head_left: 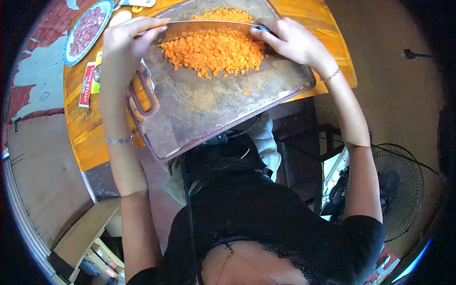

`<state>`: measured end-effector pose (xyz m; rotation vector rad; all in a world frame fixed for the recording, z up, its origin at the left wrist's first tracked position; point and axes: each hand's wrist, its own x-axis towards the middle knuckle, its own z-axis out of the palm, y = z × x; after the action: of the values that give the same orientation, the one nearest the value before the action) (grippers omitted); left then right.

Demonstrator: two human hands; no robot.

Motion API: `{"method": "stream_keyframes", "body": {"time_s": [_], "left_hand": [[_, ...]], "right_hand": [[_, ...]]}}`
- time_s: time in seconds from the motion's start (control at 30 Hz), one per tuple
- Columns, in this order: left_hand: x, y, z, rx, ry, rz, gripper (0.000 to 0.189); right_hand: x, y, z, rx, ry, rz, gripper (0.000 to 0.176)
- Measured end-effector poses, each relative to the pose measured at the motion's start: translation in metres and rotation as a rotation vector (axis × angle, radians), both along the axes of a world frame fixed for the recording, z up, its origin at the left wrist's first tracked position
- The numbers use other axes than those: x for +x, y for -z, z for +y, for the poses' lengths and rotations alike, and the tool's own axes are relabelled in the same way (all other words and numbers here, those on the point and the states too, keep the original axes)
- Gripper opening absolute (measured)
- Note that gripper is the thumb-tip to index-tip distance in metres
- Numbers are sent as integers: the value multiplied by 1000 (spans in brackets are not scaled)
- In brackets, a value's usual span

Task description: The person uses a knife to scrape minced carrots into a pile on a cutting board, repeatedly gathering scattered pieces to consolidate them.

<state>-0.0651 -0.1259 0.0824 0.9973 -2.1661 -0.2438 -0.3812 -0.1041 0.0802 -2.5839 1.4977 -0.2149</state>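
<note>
A worn brown cutting board (204, 104) lies on the orange wooden table (80, 128). A pile of finely diced carrot (213, 50) sits on its far half. A long knife (204, 23) lies across the far side of the pile. My right hand (294, 40) grips the knife's handle. My left hand (128, 38) rests its fingertips on the blade's tip, fingers pressed down on the spine. A few carrot bits lie loose nearer to me on the board.
A blue-rimmed plate of minced meat (85, 31) stands at the table's far left. A red sauce packet (86, 84) lies beside it. A floor fan (396, 190) stands low on the right, a wooden bench (85, 232) low on the left.
</note>
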Motion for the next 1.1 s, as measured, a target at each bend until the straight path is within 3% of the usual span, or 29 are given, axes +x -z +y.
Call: {"method": "stream_keyframes", "body": {"time_s": [0.03,0.07,0.17,0.27,0.37,0.43,0.47,0.57,0.6,0.73,0.9,1.1], "left_hand": [[1,1,1,6,0,-19,16],[3,10,-3,84,-19,91,16],[7,7,-4,122,-31,57,16],[6,-3,-11,124,-24,146,17],[1,-22,-13,55,-30,55,18],[-2,-26,-17,70,-58,-22,19],[-4,-25,-17,156,-52,67,19],[0,-20,-24,54,-55,47,19],[0,-19,-25,29,-75,27,19],[2,-9,-27,-19,-121,10,19],[4,10,-32,-47,-138,92,19],[8,14,-38,47,-160,124,17]], "right_hand": [[2,-2,1,-21,-12,19,39],[9,-12,4,-16,27,8,51],[7,-23,0,11,18,99,38],[2,-27,-13,-84,22,56,39],[2,-31,-24,-119,40,-122,58],[1,-32,-34,-26,162,-103,63],[1,-33,-40,21,221,-94,66],[1,-35,-62,-54,309,-61,72],[4,-34,-68,-152,239,-115,74],[9,-29,-94,-93,225,22,75],[14,-11,-109,-217,146,15,71],[14,16,-123,-374,51,96,66]]}}
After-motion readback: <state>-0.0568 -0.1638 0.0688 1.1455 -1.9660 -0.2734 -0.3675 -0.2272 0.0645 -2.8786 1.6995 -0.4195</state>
